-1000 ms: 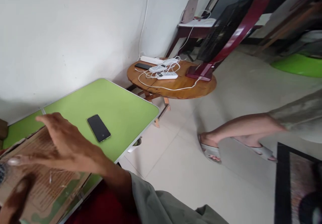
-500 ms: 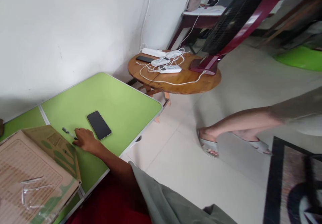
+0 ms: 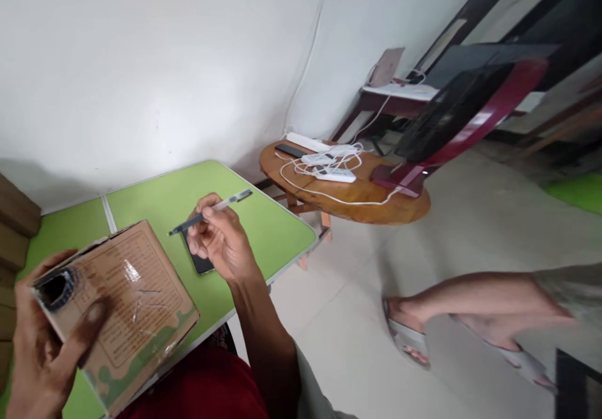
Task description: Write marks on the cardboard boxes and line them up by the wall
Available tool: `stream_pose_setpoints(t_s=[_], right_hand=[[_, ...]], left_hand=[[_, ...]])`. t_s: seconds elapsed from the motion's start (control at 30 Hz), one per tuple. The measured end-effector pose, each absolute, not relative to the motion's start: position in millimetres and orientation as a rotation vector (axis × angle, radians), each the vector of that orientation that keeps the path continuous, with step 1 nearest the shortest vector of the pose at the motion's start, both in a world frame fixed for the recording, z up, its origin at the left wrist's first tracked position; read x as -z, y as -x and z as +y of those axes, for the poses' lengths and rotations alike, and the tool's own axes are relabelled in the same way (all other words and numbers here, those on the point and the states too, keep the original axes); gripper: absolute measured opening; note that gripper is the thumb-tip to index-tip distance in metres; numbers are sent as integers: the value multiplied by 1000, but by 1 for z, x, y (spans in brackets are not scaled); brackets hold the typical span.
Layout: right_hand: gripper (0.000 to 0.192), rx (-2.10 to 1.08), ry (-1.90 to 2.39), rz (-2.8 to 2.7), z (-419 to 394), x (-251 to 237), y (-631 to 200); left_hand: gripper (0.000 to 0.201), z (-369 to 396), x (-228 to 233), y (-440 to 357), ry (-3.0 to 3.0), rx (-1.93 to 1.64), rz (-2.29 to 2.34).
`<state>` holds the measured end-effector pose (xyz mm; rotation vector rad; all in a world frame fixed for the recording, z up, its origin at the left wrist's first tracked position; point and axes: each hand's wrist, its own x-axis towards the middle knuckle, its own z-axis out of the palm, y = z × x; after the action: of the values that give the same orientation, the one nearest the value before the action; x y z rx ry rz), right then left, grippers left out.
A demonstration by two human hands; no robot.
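A slim pen (image 3: 228, 202) with a dark grip is pinched between the thumb and fingers of my right hand (image 3: 224, 241), its tip pointing left. Beneath that hand a black phone (image 3: 201, 265) lies on the green table (image 3: 263, 231), partly covered. My left hand (image 3: 51, 344) grips the left end of a brown cardboard box (image 3: 136, 293), thumb pressed on the printed face. Clear tape shines on that face, green shapes run along its lower edge, and a dark-rimmed hole (image 3: 55, 290) shows at the corner near my fingers.
An oval wooden table (image 3: 301, 190) holds white power strips (image 3: 333, 174), tangled cables and the base of a dark red tower fan (image 3: 475, 124). Brown boxes (image 3: 19, 218) stand at the left against the wall. Another person's sandalled feet (image 3: 409, 337) are on the floor at right.
My right hand has picked the pen up off the table and raised it. My left hand has come into view holding the box, which is now turned and tilted. The view has shifted.
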<state>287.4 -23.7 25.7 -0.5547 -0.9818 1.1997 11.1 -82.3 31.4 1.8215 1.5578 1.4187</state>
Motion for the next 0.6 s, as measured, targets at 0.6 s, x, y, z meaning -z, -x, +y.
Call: stream_pose_setpoints(t_s=[0.6], right_hand=[[26, -1116, 507, -1395, -83, -41, -223]], left_hand=[[65, -96, -14, -22, -1961, -1445, 1391]])
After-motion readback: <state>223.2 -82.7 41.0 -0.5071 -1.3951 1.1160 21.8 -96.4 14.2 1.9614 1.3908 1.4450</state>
